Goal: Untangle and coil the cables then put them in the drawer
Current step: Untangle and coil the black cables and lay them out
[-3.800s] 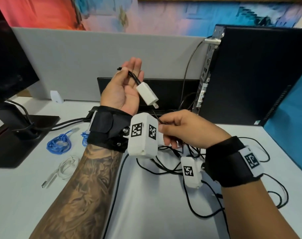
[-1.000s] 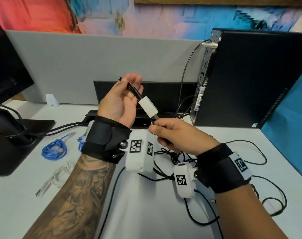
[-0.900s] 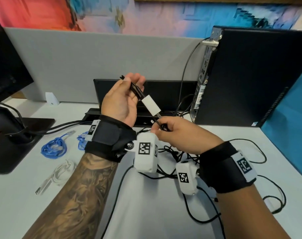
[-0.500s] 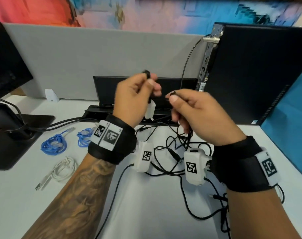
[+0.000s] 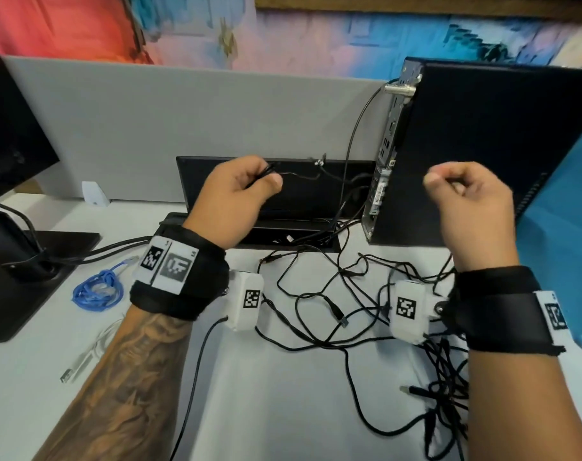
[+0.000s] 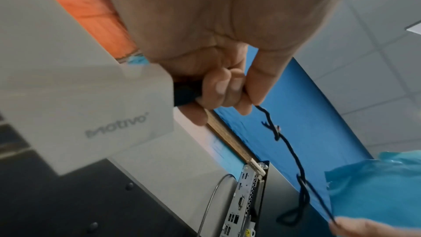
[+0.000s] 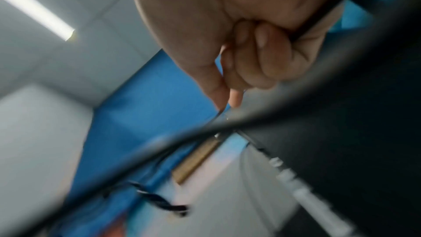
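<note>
The hands have pulled well apart since half a second ago, when they nearly touched. The left hand (image 5: 237, 197) pinches one end of a thin black cable (image 6: 287, 149) between thumb and curled fingers; the right hand (image 5: 472, 207) pinches its other end, stretching it in the air. The white plug is now hidden. Tangled black cables (image 5: 332, 294) stay on the surface (image 5: 283, 410).

The head camera looks forward and down over the desk (image 5: 283, 410). Each wrist camera sits close under its palm, facing up toward the ceiling. All three share the computer tower (image 5: 482, 154).
</note>
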`<state>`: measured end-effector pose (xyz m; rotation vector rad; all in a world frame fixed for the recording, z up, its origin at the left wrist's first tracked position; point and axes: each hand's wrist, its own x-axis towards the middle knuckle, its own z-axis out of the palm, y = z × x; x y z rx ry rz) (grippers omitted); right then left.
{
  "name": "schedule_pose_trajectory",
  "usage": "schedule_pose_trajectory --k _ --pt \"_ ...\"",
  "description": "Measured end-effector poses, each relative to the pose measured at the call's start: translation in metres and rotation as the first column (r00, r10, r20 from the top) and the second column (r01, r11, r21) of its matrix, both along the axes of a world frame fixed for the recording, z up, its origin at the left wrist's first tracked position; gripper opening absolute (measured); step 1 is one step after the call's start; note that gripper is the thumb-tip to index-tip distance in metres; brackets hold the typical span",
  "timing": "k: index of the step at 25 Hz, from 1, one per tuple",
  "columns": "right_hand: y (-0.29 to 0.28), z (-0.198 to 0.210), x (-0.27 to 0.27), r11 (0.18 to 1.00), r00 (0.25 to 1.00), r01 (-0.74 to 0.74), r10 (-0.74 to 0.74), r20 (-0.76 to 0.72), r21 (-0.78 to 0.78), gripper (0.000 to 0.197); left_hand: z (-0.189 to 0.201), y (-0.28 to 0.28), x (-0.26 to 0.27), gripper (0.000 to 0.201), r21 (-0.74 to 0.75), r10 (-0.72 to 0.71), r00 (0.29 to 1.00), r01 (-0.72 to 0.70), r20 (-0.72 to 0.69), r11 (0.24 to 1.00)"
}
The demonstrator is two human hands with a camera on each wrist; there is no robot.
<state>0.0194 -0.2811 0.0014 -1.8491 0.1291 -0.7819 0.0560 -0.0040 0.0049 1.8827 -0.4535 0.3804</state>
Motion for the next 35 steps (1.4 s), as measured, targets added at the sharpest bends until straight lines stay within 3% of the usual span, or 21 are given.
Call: schedule_pose_trajectory --k 2,4,6,8,10,12,14,17,20,22,23,25,28,30,33,35 --pt "-0.003 -0.008 0.004 0.985 0.990 -0.020 -0.005 -0.142 -0.171 0.007 0.001 -0.003 -0.002 0.021 -0.013 -0.016 0.999 0.016 -0.051 1.000" --pt "0.008 -0.013 0.004 0.929 0.942 -0.161 0.045 -0.331 -0.333 0.010 0.001 -0.010 -0.005 0.023 -0.027 -0.070 0.995 0.068 -0.070 0.997" --pt "0.025 -0.011 0.002 0.891 0.926 -0.273 0.140 -0.351 -0.364 0.007 0.000 -0.019 -0.009 0.023 -0.008 -0.117 0.991 0.117 -0.062 0.993" --pt "0.042 -0.005 -0.002 0.904 0.900 -0.399 0.353 -0.256 -0.154 0.015 -0.001 -0.026 -0.012 0.023 -0.010 -0.143 0.989 0.142 -0.042 0.990" --pt "0.060 0.000 -0.005 0.812 0.780 -0.565 0.584 -0.225 0.145 0.032 -0.002 -0.030 -0.013 0.024 -0.059 -0.150 0.989 0.149 -0.017 0.987" --pt "0.072 -0.006 -0.005 0.721 0.679 -0.652 0.693 -0.244 0.234 0.053 -0.004 -0.033 -0.014 0.021 -0.099 -0.151 0.989 0.151 0.005 0.984" --pt "0.081 -0.013 -0.003 0.727 0.689 -0.654 0.687 -0.231 0.209 0.062 -0.004 -0.033 -0.014 0.019 -0.153 -0.170 0.985 0.166 -0.009 0.974" --pt "0.085 -0.013 0.002 0.745 0.757 -0.591 0.645 -0.106 0.310 0.037 -0.001 -0.028 -0.011 0.020 -0.262 -0.174 0.984 0.158 -0.038 0.952" --pt "0.076 -0.005 0.001 0.623 0.771 -0.548 0.635 0.048 0.558 0.025 0.000 -0.019 -0.004 0.017 -0.396 -0.157 0.986 0.120 -0.062 0.910" --pt "0.065 -0.004 0.000 0.619 0.777 -0.507 0.629 0.009 0.600 0.019 -0.002 -0.014 0.002 0.019 -0.557 -0.176 0.979 0.090 -0.103 0.826" --pt "0.059 -0.005 0.000 0.637 0.781 -0.489 0.623 -0.025 0.596 0.031 -0.002 -0.011 0.006 0.021 -0.652 -0.198 0.972 0.068 -0.128 0.756" --pt "0.046 -0.009 0.002 0.727 0.812 -0.464 0.578 -0.085 0.506 0.039 0.000 -0.003 0.013 0.026 -0.813 -0.264 0.949 0.012 -0.175 0.582" --pt "0.035 -0.018 0.007 0.935 0.920 -0.345 0.354 -0.166 0.086 0.020 0.001 0.016 0.022 0.026 -0.920 -0.317 0.926 -0.071 -0.204 0.386" --pt "0.029 -0.024 0.011 0.974 0.957 -0.224 0.212 -0.199 -0.039 0.028 0.000 0.024 0.025 0.025 -0.933 -0.301 0.932 -0.090 -0.202 0.348" --pt "0.026 -0.025 0.013 0.982 0.955 -0.177 0.155 -0.253 -0.065 0.039 -0.002 0.027 0.028 0.022 -0.937 -0.267 0.943 -0.104 -0.199 0.333" --pt "0.023 -0.024 0.012 0.970 0.940 -0.176 0.115 -0.320 -0.169 0.044 -0.002 0.023 0.026 0.022 -0.941 -0.279 0.941 -0.093 -0.189 0.326"
